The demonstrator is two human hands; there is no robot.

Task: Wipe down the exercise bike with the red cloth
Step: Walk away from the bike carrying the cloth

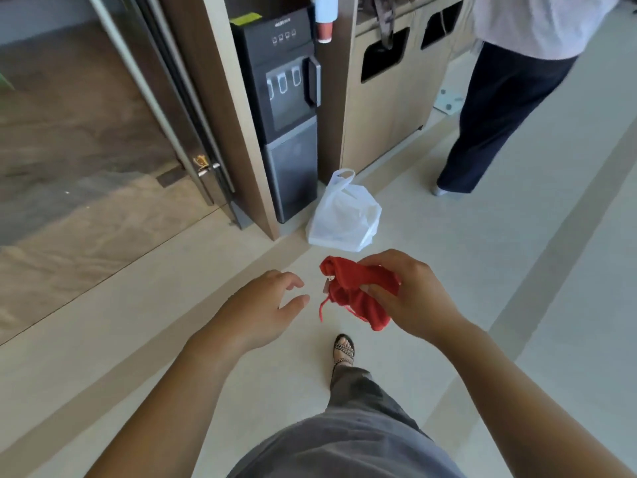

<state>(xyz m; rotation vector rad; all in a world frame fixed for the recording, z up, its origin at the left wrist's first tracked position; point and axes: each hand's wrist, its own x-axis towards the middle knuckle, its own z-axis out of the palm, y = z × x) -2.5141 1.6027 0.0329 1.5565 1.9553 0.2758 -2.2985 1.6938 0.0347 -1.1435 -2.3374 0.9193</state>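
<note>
Head view: the right hand point(410, 294) pinches the bunched red cloth point(358, 293) above the floor; the left hand point(265, 305) hangs beside it, fingers loosely spread and empty. The cloth looks light and limp, best gathered in the palm. A white plastic bag point(344, 215) slumps beyond, contents hidden. No exercise bike is visible.

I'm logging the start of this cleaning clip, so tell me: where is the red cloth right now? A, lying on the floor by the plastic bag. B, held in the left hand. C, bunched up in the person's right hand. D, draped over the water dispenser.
C: the red cloth is bunched in the right hand, above the floor, while the left hand is open and empty beside it.
</note>
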